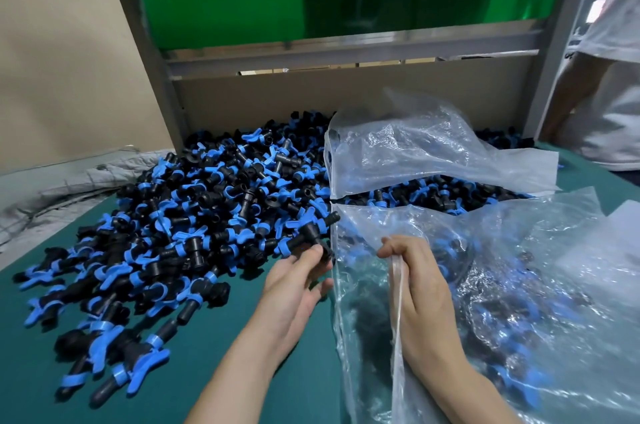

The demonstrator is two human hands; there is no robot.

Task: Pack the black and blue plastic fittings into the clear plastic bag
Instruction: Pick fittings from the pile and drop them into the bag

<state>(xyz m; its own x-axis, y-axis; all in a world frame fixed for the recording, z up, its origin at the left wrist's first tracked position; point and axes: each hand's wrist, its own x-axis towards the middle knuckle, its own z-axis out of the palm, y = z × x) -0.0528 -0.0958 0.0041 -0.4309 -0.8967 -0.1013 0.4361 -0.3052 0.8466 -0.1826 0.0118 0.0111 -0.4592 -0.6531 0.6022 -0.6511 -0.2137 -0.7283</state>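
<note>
1. Currently, the left hand (294, 288) pinches one black T-shaped plastic fitting with a blue winged clip (309, 233) between thumb and fingertips. The fitting is held above the pile's right margin, just beside the bag's near edge.
2. The right hand (417, 280) is clenched round a gathered strip of the clear plastic bag (540, 285), knuckles up, holding that edge raised.
3. The bag lies on the right side of the dark green table surface (242, 347). Its mouth faces the pile and gapes, with an upper sheet standing crumpled above a lower one. Black and blue fittings show through the film and in the gap between the sheets.
4. A large loose pile of black and blue plastic fittings (207, 202) covers the table left of the bag, from the back wall to the near left. Its right margin touches the bag.
5. A crumpled grey cloth (52, 188) lies at the far left edge, beside the pile.
6. A brown cardboard panel (59, 60) stands behind on the left, against a grey metal frame (152, 70) that carries a green translucent panel (225, 8).
7. A second person in a white shirt (616, 94) stands at the far right, partly out of view.
</note>
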